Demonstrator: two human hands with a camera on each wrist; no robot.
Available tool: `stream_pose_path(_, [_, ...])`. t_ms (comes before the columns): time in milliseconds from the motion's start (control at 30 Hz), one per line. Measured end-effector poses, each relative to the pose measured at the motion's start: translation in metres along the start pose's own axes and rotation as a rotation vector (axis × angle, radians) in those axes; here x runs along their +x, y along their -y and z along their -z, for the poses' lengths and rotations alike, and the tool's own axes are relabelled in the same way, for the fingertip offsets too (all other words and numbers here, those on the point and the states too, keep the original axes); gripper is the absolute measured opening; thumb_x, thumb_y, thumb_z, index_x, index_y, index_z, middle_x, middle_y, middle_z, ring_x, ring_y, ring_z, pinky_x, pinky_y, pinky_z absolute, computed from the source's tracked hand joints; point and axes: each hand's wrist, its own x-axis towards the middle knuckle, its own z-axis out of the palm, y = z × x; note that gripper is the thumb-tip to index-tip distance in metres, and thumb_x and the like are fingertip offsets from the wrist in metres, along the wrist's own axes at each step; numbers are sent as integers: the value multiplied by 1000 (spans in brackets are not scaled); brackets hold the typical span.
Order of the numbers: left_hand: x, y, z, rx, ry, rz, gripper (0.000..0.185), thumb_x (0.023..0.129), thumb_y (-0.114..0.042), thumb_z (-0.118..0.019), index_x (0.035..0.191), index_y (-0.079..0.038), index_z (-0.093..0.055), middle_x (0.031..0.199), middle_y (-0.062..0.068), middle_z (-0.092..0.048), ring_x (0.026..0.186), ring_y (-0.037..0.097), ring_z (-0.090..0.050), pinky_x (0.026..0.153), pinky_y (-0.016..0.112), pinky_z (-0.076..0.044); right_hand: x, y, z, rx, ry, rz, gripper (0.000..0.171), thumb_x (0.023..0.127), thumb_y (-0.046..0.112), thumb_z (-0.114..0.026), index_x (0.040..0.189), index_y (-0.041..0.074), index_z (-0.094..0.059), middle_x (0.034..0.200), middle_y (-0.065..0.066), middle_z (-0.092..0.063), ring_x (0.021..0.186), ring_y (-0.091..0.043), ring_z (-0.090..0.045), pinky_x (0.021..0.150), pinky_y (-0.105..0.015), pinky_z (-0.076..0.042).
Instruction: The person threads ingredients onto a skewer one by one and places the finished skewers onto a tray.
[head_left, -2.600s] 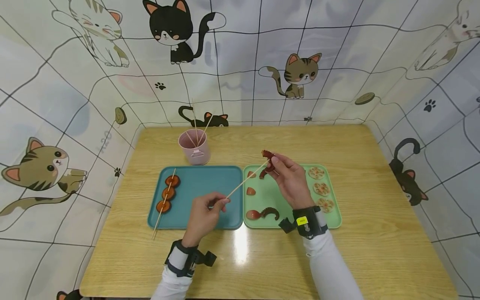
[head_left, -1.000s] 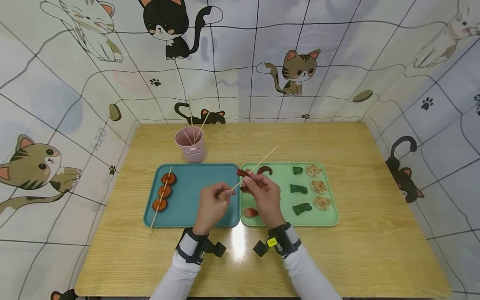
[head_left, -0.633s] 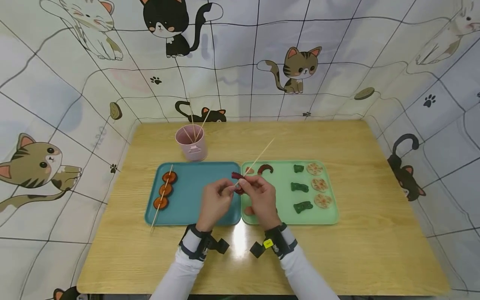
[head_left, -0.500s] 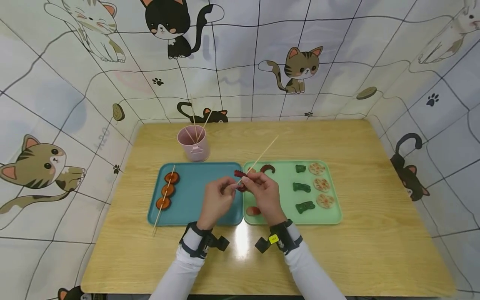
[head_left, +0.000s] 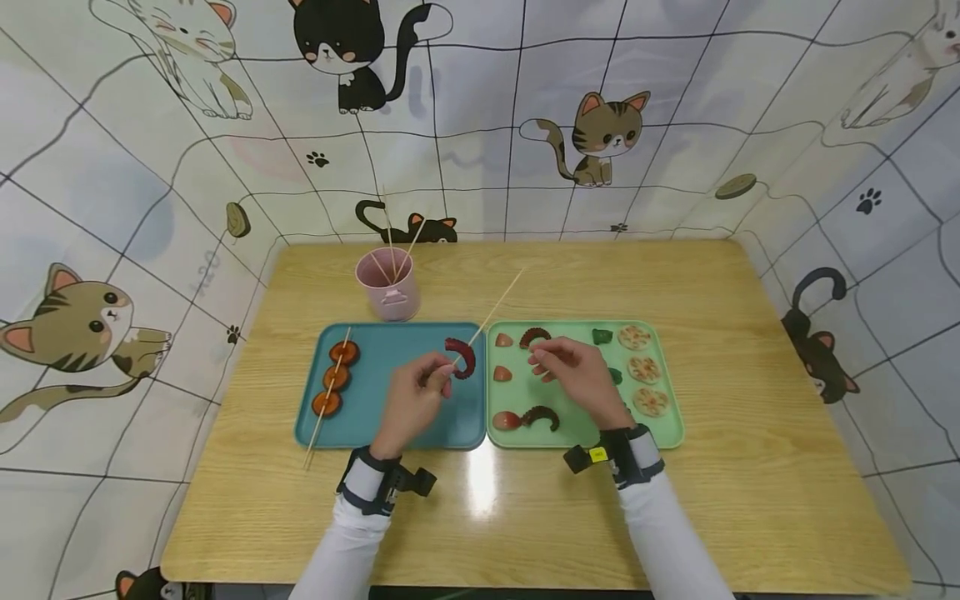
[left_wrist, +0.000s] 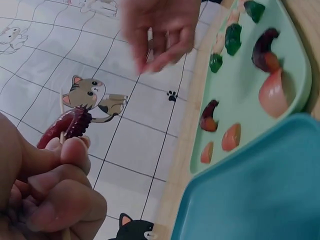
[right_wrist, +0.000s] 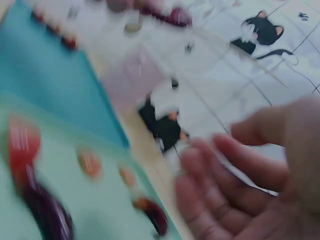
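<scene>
My left hand (head_left: 412, 398) pinches a wooden skewer (head_left: 501, 298) near its lower end, over the blue tray (head_left: 393, 342). A dark red, curved octopus tentacle (head_left: 467, 358) is threaded on that skewer, just past the fingertips; its ridged sucker edge shows in the left wrist view. My right hand (head_left: 583, 375) hovers over the green tray (head_left: 576, 432), fingers loosely bent and holding nothing. Near its fingertips lies another curved tentacle (head_left: 535, 334), and a further tentacle (head_left: 542, 416) lies at the tray's front. Several reddish wedge-like pieces (head_left: 502, 373) line the green tray's left side.
A finished-looking skewer with brown round slices (head_left: 336, 380) lies on the blue tray's left, its end over the front rim. Green pieces (head_left: 602, 336) and pale lotus-root slices (head_left: 643, 369) are on the green tray's right. Behind stands a pink bucket (head_left: 397, 302) with several skewers.
The right hand first brought the tentacle to the skewer and slid it down towards the left hand. It has now let go and moved right, while the left hand shifted slightly left.
</scene>
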Motion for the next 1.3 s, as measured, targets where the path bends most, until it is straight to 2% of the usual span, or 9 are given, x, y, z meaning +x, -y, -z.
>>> stream_pose_path(133, [3, 3, 1, 8, -9, 16, 14, 102, -9, -62, 91, -4, -70, 67, 14, -63, 59, 23, -57, 54, 23, -37, -8, -10, 22, -353, 136, -13, 24, 100, 27, -67, 116, 10, -74, 107, -7, -75, 98, -26, -69, 82, -38, -55])
stream_pose_path(233, [4, 4, 2, 9, -11, 20, 12, 102, -11, -63, 94, -5, -70, 67, 13, -64, 61, 30, -59, 54, 23, -38, -13, -19, 27, -499, 249, -7, 24, 97, 27, -70, 115, 11, -73, 104, -1, -74, 95, -17, -67, 79, -34, -53])
stream_pose_path(367, [4, 5, 2, 1, -4, 9, 12, 102, -13, -63, 95, -7, -70, 67, 10, -65, 61, 29, -60, 52, 24, -38, -18, -31, 24, -551, 308, -23, 25, 92, 25, -78, 113, 13, -73, 99, 2, -72, 88, -11, -64, 76, -30, -52])
stream_pose_path(600, [3, 6, 3, 23, -1, -15, 13, 103, -13, -63, 91, -9, -68, 65, 5, -63, 55, 16, -54, 50, 26, -36, -18, -36, 12, -607, 297, 17, 19, 89, 16, -79, 106, 12, -74, 94, 0, -68, 85, -15, -61, 77, -32, -50])
stream_pose_path(733, [1, 8, 3, 26, 15, -6, 13, 102, -12, -63, 91, -8, -68, 65, 4, -63, 55, 16, -54, 50, 26, -36, -17, -39, 11, -610, 261, -37, 11, 90, 15, -78, 100, 16, -74, 91, 4, -69, 83, -11, -61, 75, -31, -50])
stream_pose_path(833, [0, 9, 2, 28, 29, 6, 13, 102, -12, -63, 91, -9, -68, 65, 3, -63, 55, 17, -54, 50, 25, -36, -16, -39, 13, -566, 243, -73, 9, 91, 18, -78, 99, 19, -73, 90, 5, -70, 83, -11, -62, 75, -31, -49])
stream_pose_path(1000, [-1, 7, 2, 32, 41, 15, 13, 102, -12, -63, 90, -11, -68, 65, 3, -63, 56, 18, -54, 51, 25, -36, -13, -38, 20, -476, 216, -49, 9, 92, 23, -78, 100, 21, -74, 88, 5, -72, 82, -13, -65, 75, -33, -50])
stream_pose_path(1167, [-2, 5, 1, 19, 52, 18, 13, 102, -11, -63, 91, -12, -68, 65, 4, -63, 55, 17, -54, 51, 25, -37, -8, -33, 26, -354, 182, -83, 20, 92, 30, -78, 110, 19, -76, 93, 3, -76, 85, -17, -71, 76, -33, -53])
stream_pose_path(1300, [-4, 2, 1, 17, 63, 17, 13, 102, -11, -63, 91, -12, -69, 64, 4, -63, 56, 19, -55, 50, 25, -37, -5, -23, 31, -207, 132, -135, 35, 93, 36, -76, 119, 14, -74, 105, -8, -78, 92, -20, -74, 83, -41, -56])
